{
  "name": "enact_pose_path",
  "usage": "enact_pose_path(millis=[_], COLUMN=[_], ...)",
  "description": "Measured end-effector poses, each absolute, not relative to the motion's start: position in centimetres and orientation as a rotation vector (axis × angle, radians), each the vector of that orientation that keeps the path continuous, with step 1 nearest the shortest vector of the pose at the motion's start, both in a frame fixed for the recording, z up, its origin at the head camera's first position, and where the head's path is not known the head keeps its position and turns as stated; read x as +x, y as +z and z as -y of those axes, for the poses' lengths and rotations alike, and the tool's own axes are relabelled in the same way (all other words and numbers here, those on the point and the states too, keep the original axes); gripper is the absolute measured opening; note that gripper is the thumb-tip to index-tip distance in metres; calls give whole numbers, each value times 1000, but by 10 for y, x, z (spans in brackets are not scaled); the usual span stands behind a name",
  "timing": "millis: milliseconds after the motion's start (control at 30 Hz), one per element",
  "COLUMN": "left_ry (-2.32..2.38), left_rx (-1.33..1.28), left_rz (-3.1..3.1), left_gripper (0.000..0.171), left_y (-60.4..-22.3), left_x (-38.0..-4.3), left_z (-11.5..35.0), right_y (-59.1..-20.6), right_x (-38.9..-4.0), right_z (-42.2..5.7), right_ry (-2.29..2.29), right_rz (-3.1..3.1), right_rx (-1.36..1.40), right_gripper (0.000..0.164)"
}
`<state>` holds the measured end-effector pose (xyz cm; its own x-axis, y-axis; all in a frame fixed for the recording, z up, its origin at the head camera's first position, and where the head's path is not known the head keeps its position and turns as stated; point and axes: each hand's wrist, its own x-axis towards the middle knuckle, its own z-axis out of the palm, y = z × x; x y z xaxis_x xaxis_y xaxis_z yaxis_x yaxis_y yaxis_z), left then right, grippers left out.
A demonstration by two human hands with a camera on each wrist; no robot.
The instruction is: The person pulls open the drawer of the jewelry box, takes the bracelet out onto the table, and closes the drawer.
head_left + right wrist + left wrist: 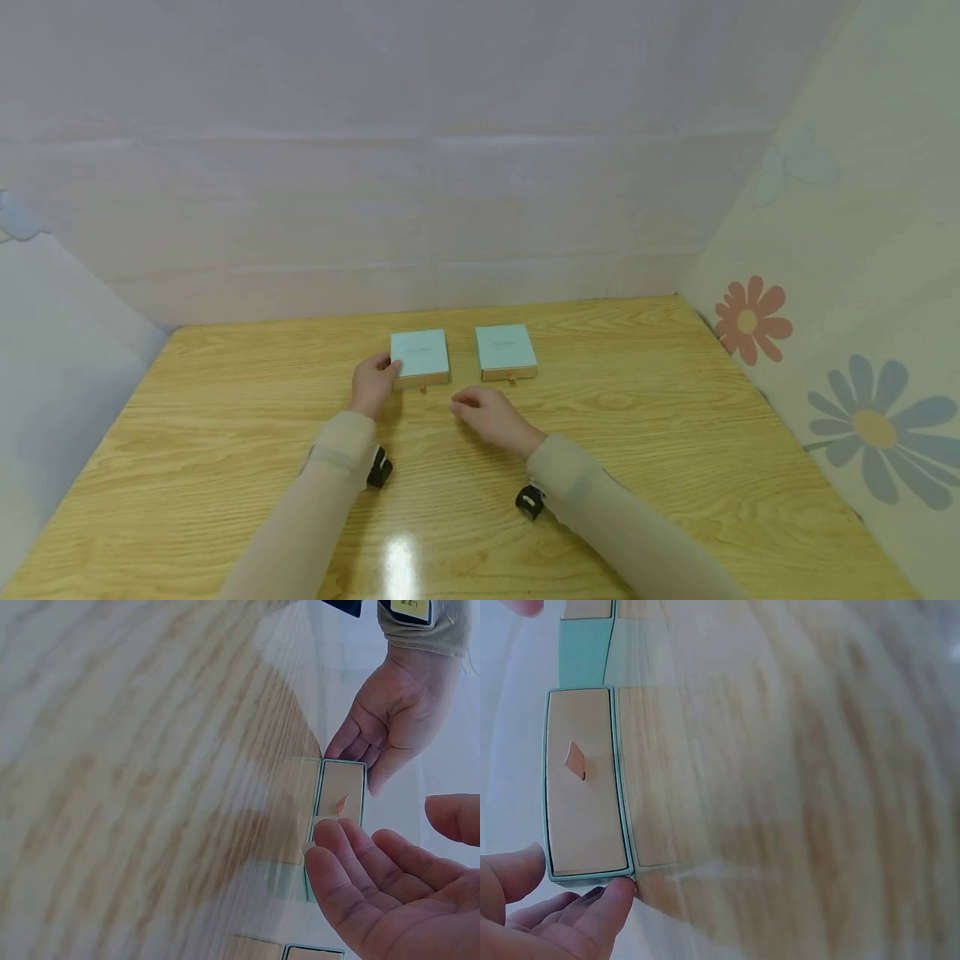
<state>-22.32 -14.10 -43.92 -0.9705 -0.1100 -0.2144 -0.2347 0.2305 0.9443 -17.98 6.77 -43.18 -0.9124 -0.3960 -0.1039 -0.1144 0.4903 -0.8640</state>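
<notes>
Two flat mint-coloured drawer boxes lie on the table in the head view, each with a beige front and a small pull tab. My left hand (372, 385) grips the left box (420, 353) at its left end, thumb on the top edge and fingers against the side. Its drawer front (585, 810) and tab show in the left wrist view, with the drawer pushed in. My right hand (493, 418) hovers in front of the gap between the boxes, fingers loosely bent and holding nothing. Behind it stands the right box (506, 347), touched by neither hand.
The wood-grain table (645, 450) reaches back to a pale draped wall (420, 208). At the right a side wall carries printed flowers (752, 321). Black wrist devices (530, 502) hang below both sleeves.
</notes>
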Motion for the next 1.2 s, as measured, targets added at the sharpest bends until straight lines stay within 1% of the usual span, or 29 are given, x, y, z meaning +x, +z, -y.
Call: enact_pose_path(millis=[167, 400, 900, 1200], left_ry=[1854, 1841, 1883, 1934], left_rx=[-334, -347, -360, -400], left_rz=[-2394, -2410, -2397, -2372], left_gripper=[49, 48, 46, 44], left_y=[-439, -441, -444, -446], left_x=[-223, -224, -224, -226], left_z=[139, 139, 141, 138], right_y=[-432, -433, -438, -442], right_x=[-183, -190, -200, -205], right_z=[-64, -61, -50, -42], right_ry=[-1399, -1448, -1526, -1557], right_rz=[-2438, -2399, -2320, -2278], right_rx=[-385, -409, -273, -246], right_gripper=[33, 31, 30, 31])
